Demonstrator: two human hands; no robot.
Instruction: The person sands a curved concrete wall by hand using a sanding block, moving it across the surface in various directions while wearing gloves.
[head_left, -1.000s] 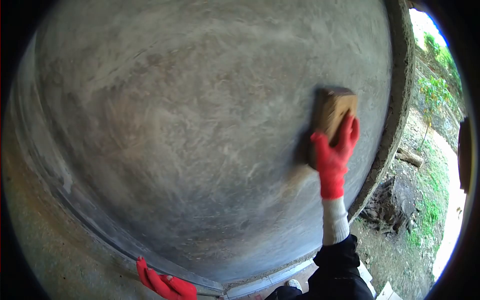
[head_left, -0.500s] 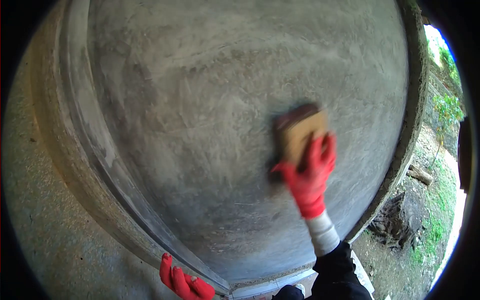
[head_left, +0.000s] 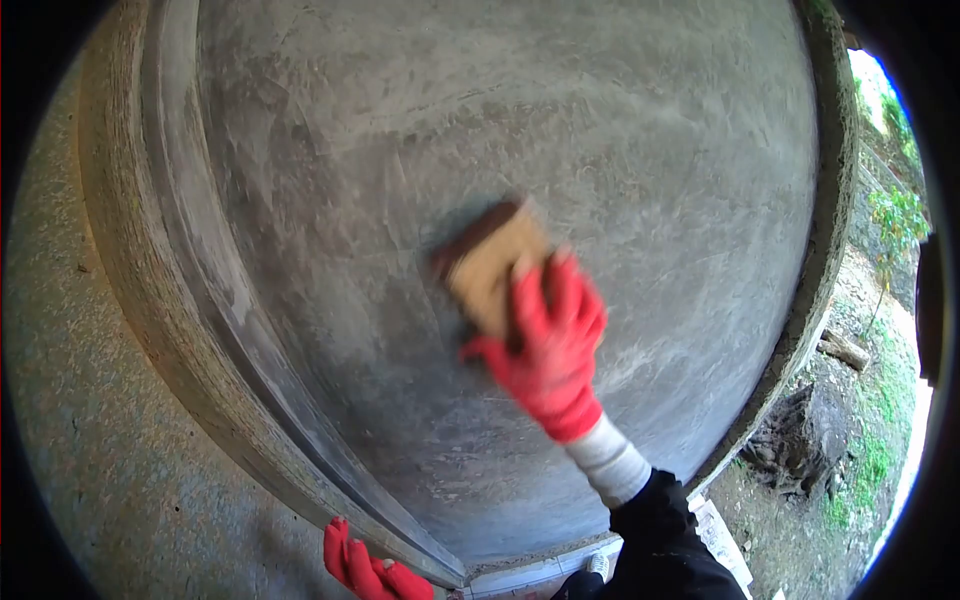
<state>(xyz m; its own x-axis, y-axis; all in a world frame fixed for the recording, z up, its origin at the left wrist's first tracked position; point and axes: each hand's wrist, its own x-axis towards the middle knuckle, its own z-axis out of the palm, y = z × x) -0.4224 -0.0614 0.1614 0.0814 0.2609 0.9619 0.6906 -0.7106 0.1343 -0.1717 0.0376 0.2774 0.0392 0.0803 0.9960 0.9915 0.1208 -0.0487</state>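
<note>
My right hand (head_left: 555,345), in a red glove, grips a rectangular sponge (head_left: 492,268), tan on its back and dark brown along one edge. The sponge lies against the grey cement surface (head_left: 340,170), which is smooth with swirl marks and darker patches. The fingers are spread over the back and the thumb is at the lower left side. Low in the view, my left hand (head_left: 372,570), also red-gloved, is partly cut off by the frame. Its fingers are loosely bent and apart, with nothing seen in them, near the surface's raised border.
A raised cement border (head_left: 190,270) curves down the left, with a speckled surface (head_left: 60,400) beyond it. A rough edge (head_left: 832,180) bounds the right. Outside lie a tree stump (head_left: 795,440), a short log (head_left: 843,349) and grass. White tiles (head_left: 520,578) and a shoe (head_left: 598,565) show below.
My right hand has moved left with the sponge across the cement surface, and the sponge has tilted further. My left hand has barely shifted.
</note>
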